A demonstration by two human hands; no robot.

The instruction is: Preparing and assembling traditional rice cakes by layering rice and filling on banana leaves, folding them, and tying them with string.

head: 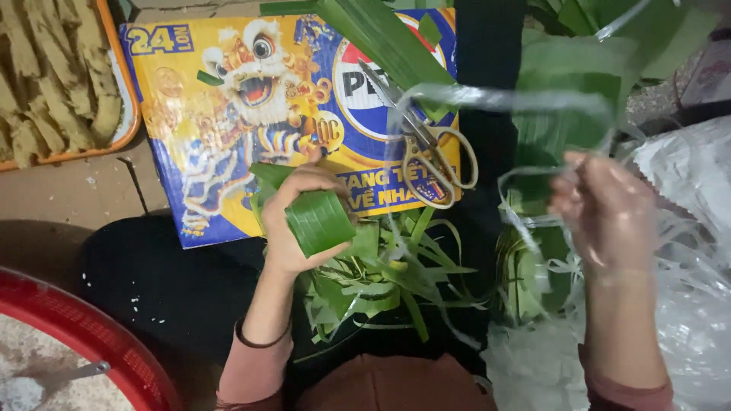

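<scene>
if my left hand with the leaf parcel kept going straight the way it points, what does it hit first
Probably the printed cardboard box: the left hand, holding the green leaf-wrapped parcel, points up and away toward it. The scissors lie off to the right. Depth is unclear.

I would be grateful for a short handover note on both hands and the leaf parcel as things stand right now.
Left hand: closed around a small leaf-wrapped parcel, held up over the lap.
Right hand: blurred, gripping a clear plastic string that loops up over the leaves.
Around: scissors lie on the printed cardboard box; leaf trimmings are piled below the parcel; a stack of green leaves sits at right; an orange tray is at top left and a red basket at bottom left.
Done: parcel is folded.
Left: no string around the parcel yet.
</scene>
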